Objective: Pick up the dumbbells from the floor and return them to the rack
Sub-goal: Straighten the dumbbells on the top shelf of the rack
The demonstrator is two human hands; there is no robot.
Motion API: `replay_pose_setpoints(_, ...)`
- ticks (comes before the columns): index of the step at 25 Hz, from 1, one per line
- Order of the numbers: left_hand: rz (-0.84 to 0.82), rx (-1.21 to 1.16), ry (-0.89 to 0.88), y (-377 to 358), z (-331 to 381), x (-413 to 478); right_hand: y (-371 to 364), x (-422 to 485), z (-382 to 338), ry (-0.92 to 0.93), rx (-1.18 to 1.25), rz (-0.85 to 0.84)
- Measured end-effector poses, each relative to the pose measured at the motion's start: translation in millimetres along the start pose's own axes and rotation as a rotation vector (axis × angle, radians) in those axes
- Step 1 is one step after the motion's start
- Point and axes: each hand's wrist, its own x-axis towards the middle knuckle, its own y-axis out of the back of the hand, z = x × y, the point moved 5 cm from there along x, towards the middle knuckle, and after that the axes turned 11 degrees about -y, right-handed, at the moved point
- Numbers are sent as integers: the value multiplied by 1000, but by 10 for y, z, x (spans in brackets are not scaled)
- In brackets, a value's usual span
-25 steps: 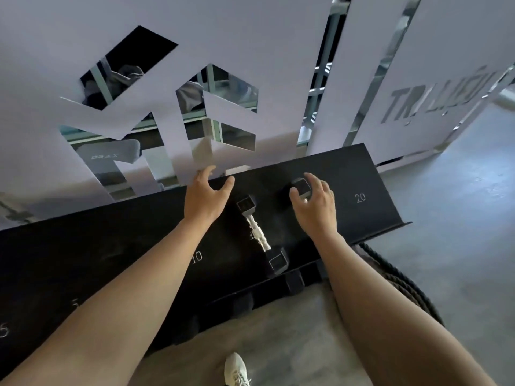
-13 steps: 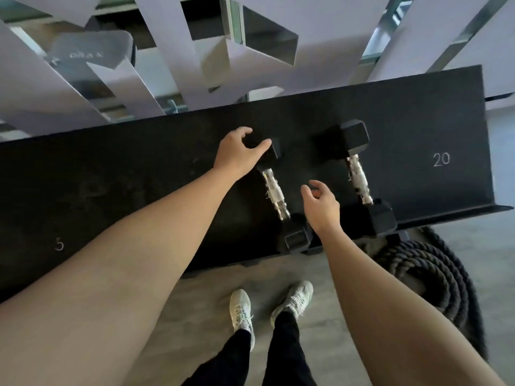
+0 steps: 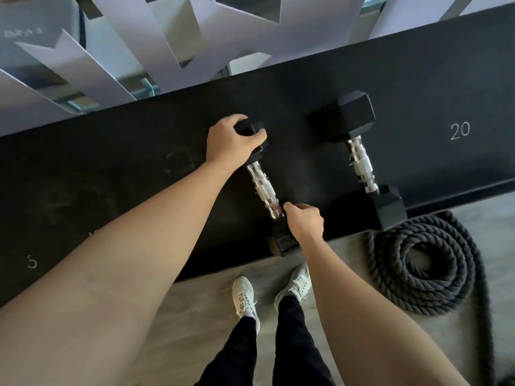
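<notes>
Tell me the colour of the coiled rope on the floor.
The rope is dark navy to black, seen in the head view.

Black rack shelf [image 3: 139,174] carries two dumbbells [image 3: 263,188] [image 3: 361,160], apparently lying flat.

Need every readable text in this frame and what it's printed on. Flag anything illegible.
"20": white number on the black rack shelf, right of the larger dumbbell.
"5": white number on the same shelf, far left.
Pale marks by the left forearm near the shelf's front edge: mostly hidden, unreadable.
Lettering on the grey pad top left: blurred, unreadable.
</notes>
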Motion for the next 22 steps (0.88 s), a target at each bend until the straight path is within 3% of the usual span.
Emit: replay_pose_setpoints(22, -21, 31, -101, -65, 87, 2, -237, -90, 104, -114, 143, -67)
